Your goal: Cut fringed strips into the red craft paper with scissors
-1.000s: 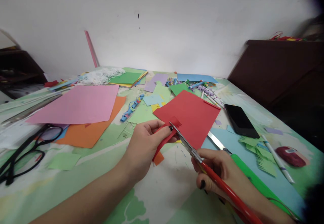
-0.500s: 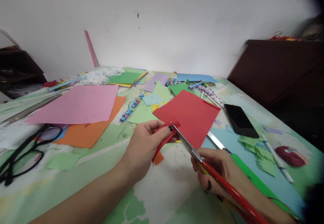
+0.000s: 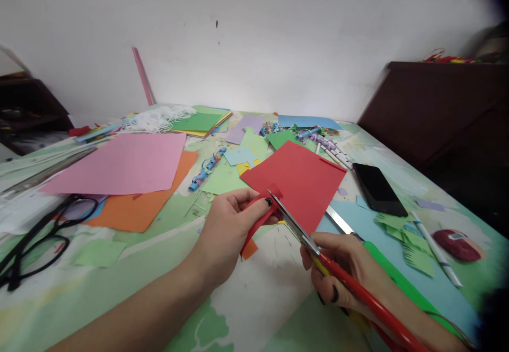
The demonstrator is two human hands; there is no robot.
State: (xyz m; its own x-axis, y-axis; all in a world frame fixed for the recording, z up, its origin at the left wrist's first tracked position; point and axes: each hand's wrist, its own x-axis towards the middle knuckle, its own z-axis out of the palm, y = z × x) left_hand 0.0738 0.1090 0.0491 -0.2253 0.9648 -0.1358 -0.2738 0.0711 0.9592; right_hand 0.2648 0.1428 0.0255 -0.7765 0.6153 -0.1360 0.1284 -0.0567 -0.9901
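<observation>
Between the thumb and fingers of my left hand (image 3: 234,225) is a narrow red paper strip (image 3: 256,230), its lower end hanging down. My right hand (image 3: 338,267) is closed around scissors (image 3: 314,248) with red and yellow handles. Their blade tips meet the strip just beside my left thumb, and the blades look nearly closed. Behind the tips lies a larger red paper sheet (image 3: 298,177) with a rolled or folded edge at its right corner. A small orange paper scrap (image 3: 249,248) shows below the strip.
Pink paper (image 3: 127,161) over orange paper (image 3: 151,209) lies left, near black glasses (image 3: 43,251). To the right are a phone (image 3: 379,190), a green-handled knife (image 3: 393,272), a white marker (image 3: 437,251) and fringed green scraps (image 3: 413,246). A decorated blue paper roll (image 3: 207,169) rests mid-table.
The scissor blades have closed slightly as my right fingers shifted on the handles. My left hand keeps nearly the same place with the strip.
</observation>
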